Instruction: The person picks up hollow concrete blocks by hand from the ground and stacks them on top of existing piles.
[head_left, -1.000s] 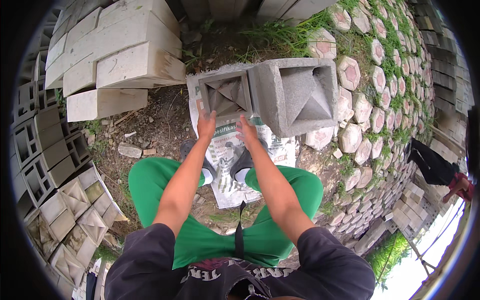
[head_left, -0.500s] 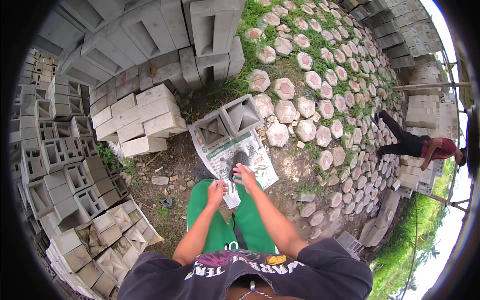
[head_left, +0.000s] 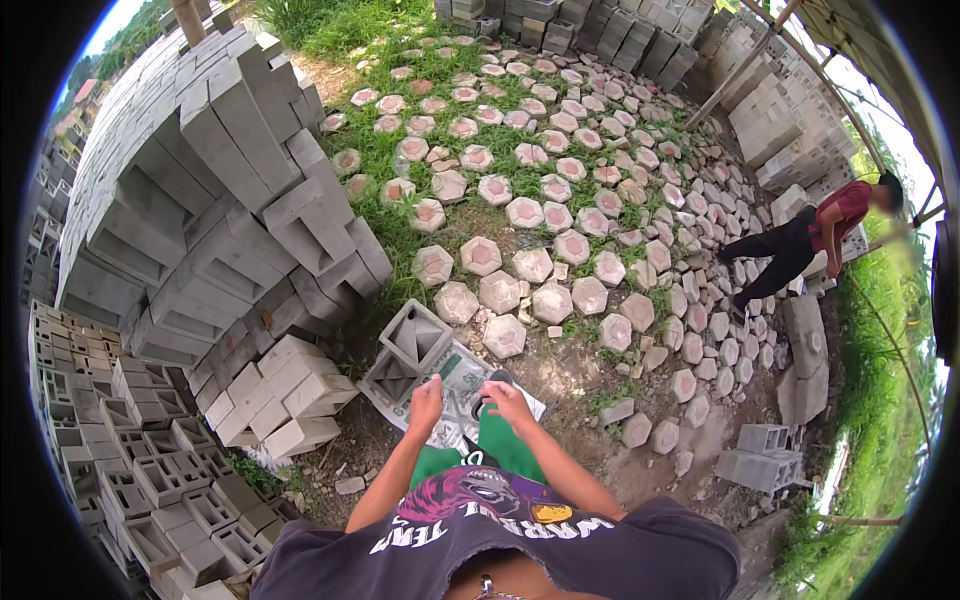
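Two grey concrete vent blocks stand side by side on a printed paper sheet [head_left: 462, 372] at my feet. The farther block [head_left: 416, 336] shows a square, funnel-like opening; the nearer block [head_left: 384, 384] lies partly behind my left hand. Loosely curled, with the thumb raised, my left hand [head_left: 426, 404] hovers beside the nearer block, and nothing shows in it. My right hand [head_left: 508, 402] is held over the sheet and my right foot, its fingers bent but apart, with nothing visible in them. A gap separates the two hands.
Pale blocks [head_left: 285, 395] are piled left of the sheet, below a tall stack of grey hollow blocks [head_left: 225, 200]. Hexagonal pavers [head_left: 530, 265] cover the grassy ground ahead. Another person [head_left: 800, 240] walks at the right, near a small grey block pile [head_left: 762, 460].
My view has tilted up, showing more ground ahead. The fingers of my right hand, spread before, are now more bent. Both blocks remain on the sheet. The other person has changed stride.
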